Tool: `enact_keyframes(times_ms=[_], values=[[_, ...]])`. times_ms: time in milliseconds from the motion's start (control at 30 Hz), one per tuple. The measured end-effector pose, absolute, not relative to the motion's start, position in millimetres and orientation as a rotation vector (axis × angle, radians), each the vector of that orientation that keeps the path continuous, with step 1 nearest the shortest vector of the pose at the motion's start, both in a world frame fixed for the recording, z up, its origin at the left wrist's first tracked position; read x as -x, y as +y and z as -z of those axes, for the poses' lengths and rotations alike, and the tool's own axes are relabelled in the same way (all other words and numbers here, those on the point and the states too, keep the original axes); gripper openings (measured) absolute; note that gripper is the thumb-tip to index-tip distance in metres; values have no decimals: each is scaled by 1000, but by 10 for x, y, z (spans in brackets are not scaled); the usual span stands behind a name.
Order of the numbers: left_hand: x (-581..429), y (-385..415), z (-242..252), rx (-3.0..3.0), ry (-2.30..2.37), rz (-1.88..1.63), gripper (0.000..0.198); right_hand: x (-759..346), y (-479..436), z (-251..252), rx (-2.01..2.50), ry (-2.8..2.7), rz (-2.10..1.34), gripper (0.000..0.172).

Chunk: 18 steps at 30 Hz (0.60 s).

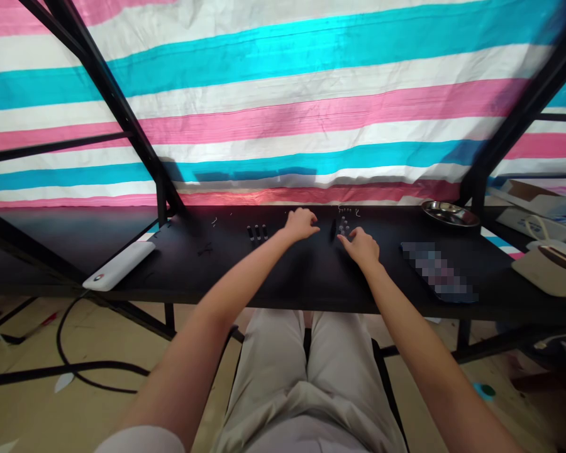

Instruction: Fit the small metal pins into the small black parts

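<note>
My left hand hovers over the black table with its fingers bent. Thumb and forefinger stand a little apart, and no held thing shows between them. Just to the right, my right hand is low at a small cluster of clear pieces. Its thumb and forefinger are apart near them, with nothing visibly gripped. A small dark piece stands between the two hands. Left of my left hand, three short black tubes with pale ends lie side by side. Tiny pale bits are scattered behind the cluster.
A white oblong device lies at the table's left. At the right are a shiny metal dish, a blurred-out flat item and a beige bag. Black frame posts slope up before a striped sheet.
</note>
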<state>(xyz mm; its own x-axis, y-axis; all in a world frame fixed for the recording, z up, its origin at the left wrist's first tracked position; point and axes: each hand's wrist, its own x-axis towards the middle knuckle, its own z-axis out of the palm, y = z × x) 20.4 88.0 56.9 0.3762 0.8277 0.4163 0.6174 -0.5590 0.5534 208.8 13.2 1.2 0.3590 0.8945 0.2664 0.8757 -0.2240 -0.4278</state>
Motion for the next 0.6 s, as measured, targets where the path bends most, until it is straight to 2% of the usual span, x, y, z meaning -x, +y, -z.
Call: enact_keyframes(times_ms=[100, 233, 467, 600], values=[[218, 1023, -978, -2435, 1229, -976, 16, -2045, 81, -38, 2014, -1494, 23, 39], [755, 1115, -1292, -2650, 1316, -556, 22, -1969, 27, -63, 1859, -1528, 127, 34], [1160, 1030, -1203, -2835, 1526, -88, 40, -1928, 18, -24, 1737, -1609, 137, 34], [1164, 947, -1164, -2891, 1498, 78, 39, -1928, 22, 2, 1673, -1620, 155, 34]])
